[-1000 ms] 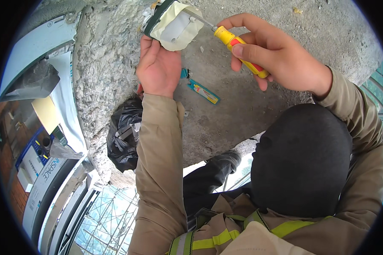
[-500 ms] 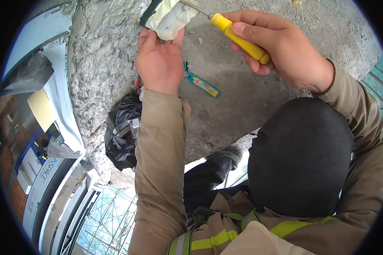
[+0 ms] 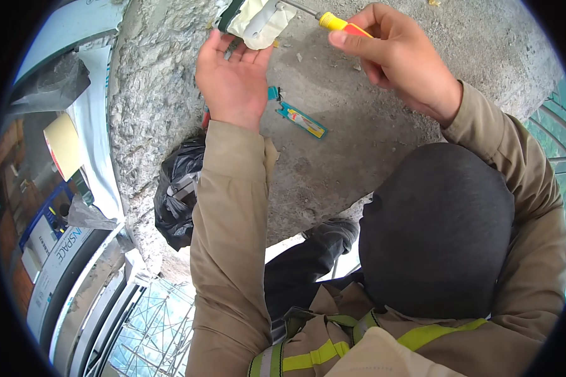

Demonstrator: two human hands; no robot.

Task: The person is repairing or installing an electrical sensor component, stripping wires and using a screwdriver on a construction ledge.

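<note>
1. The yellow and red screwdriver (image 3: 344,25) is near the top, and its thin shaft reaches over to the cream sheet (image 3: 272,32).
2. Half a second ago, its handle leaned more and looked nearly all yellow. Now it lies flatter and higher, and we see red.
3. Our right hand (image 3: 404,55) has gone up too. Our thumb and bent fingers hold the handle, and that elbow is bent.
4. Our left hand (image 3: 234,81) is palm up. Its fingers reach under the sheet's edge; we cannot tell if they grip it.
</note>
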